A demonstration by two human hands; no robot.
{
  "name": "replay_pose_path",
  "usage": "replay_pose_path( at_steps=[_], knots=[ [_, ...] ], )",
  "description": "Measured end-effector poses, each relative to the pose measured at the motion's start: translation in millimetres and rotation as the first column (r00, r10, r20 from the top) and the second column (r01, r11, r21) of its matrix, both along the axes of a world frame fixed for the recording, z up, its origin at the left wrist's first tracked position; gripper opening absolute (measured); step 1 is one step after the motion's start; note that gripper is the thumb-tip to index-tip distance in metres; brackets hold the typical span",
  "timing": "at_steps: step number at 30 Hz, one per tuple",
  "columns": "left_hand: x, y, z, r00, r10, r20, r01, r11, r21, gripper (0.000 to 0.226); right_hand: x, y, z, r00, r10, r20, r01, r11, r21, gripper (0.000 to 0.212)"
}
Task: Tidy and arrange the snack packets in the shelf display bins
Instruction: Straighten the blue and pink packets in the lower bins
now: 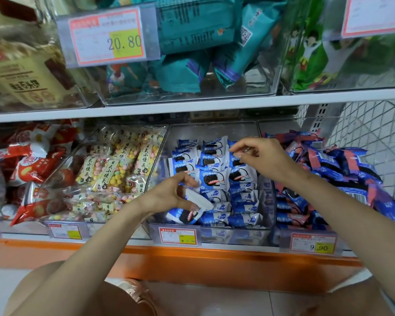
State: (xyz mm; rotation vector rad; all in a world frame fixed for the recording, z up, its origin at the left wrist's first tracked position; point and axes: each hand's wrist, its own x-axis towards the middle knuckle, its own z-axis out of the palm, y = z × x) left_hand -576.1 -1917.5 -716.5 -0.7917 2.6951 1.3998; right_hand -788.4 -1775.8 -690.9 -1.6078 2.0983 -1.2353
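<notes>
Foil-slick and surely light, blue-and-white packets [214, 179] filled the middle bin [237, 236]; my left hand [173, 195] pinched a white-backed packet [203, 202] by its edge at seven o'clock, my right hand [260, 156] curled at one o'clock, grip unclear.

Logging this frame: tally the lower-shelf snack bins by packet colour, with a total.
Red packets: 1 bin
Clear packets of pastel balls: 1 bin
Blue-and-white cookie packets: 1 bin
Blue-and-pink packets: 1 bin
Total: 4 bins
</notes>
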Motion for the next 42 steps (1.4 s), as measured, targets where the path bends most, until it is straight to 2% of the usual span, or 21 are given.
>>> replay_pose_path(
  at_steps=[3, 7, 9, 12, 15, 17, 19, 21, 23, 24, 26, 28, 30, 32, 36, 39, 42],
  knots=[
    [3, 4, -2, 0.992, 0.008, 0.123, -0.022, 0.993, 0.112, 0.042, 1, -1, 1, 1.000, 0.005, -0.003, -0.005, 1.000, -0.003, 0.015],
    [8, 13, -3, 0.980, -0.013, 0.198, -0.004, 0.996, 0.088, 0.055, 2, -2, 2, 1.000, 0.000, 0.002, 0.000, 1.000, -0.014, 0.015],
    [8, 16, 3, 0.991, -0.018, 0.136, 0.006, 0.996, 0.090, 0.048, 2, -2, 3, 1.000, 0.000, 0.009, 0.001, 1.000, -0.026, 0.015],
    [2, 8, 11, 0.994, 0.106, -0.029, -0.105, 0.993, 0.045, 0.045, 2, -2, 6, 1.000, -0.005, 0.029, 0.005, 1.000, -0.031, 0.016],
    [-8, -7, 20, 0.980, 0.138, -0.142, -0.170, 0.954, -0.249, 0.043, 1, 1, 8, 0.999, -0.004, 0.045, 0.006, 0.999, -0.036, 0.018],
    [-13, -20, 25, 0.992, 0.076, -0.105, -0.113, 0.905, -0.410, 0.039, 1, 4, 9, 0.998, 0.002, 0.058, 0.000, 0.999, -0.044, 0.018],
    [-17, -28, 27, 0.999, -0.001, 0.033, 0.019, 0.843, -0.537, 0.038, -2, 8, 9, 0.999, -0.002, 0.049, 0.004, 0.999, -0.053, 0.019],
    [-22, -34, 26, 0.979, -0.041, 0.198, 0.167, 0.717, -0.677, 0.038, -6, 10, 7, 0.999, -0.013, 0.031, 0.015, 0.998, -0.056, 0.021],
    [-27, -38, 22, 0.946, -0.039, 0.323, 0.290, 0.552, -0.782, 0.040, -11, 13, 3, 1.000, -0.023, 0.013, 0.024, 0.998, -0.058, 0.020],
    [-30, -40, 21, 0.931, -0.024, 0.363, 0.330, 0.477, -0.815, 0.042, -13, 14, 2, 1.000, -0.027, -0.002, 0.026, 0.998, -0.059, 0.019],
    [-35, -42, 17, 0.913, 0.016, 0.408, 0.371, 0.384, -0.845, 0.044, -16, 16, -1, 0.999, -0.025, -0.029, 0.023, 0.998, -0.060, 0.018],
    [-41, -42, 16, 0.919, 0.013, 0.395, 0.359, 0.392, -0.847, 0.035, -19, 18, -2, 0.999, -0.023, -0.047, 0.020, 0.998, -0.052, 0.018],
    [-43, -45, 16, 0.946, -0.018, 0.322, 0.293, 0.466, -0.835, 0.014, -22, 18, -4, 0.996, -0.032, -0.083, 0.029, 0.999, -0.037, 0.017],
    [-44, -47, 16, 0.959, -0.029, 0.281, 0.258, 0.495, -0.830, 0.010, -24, 20, -5, 0.991, -0.037, -0.131, 0.035, 0.999, -0.019, 0.017],
    [-42, -42, 12, 0.869, 0.014, 0.494, 0.400, 0.568, -0.719, 0.063, -24, 18, -3, 0.948, -0.020, -0.318, 0.042, 0.997, 0.062, 0.020],
    [-42, -37, 7, 0.822, 0.021, 0.569, 0.496, 0.466, -0.733, 0.067, -24, 6, 4, 0.880, 0.046, -0.473, 0.071, 0.971, 0.228, 0.026],
    [-44, -39, 7, 0.845, 0.039, 0.533, 0.463, 0.445, -0.766, 0.071, -27, -14, 10, 0.788, 0.159, -0.595, 0.125, 0.905, 0.406, 0.031]
  ],
)
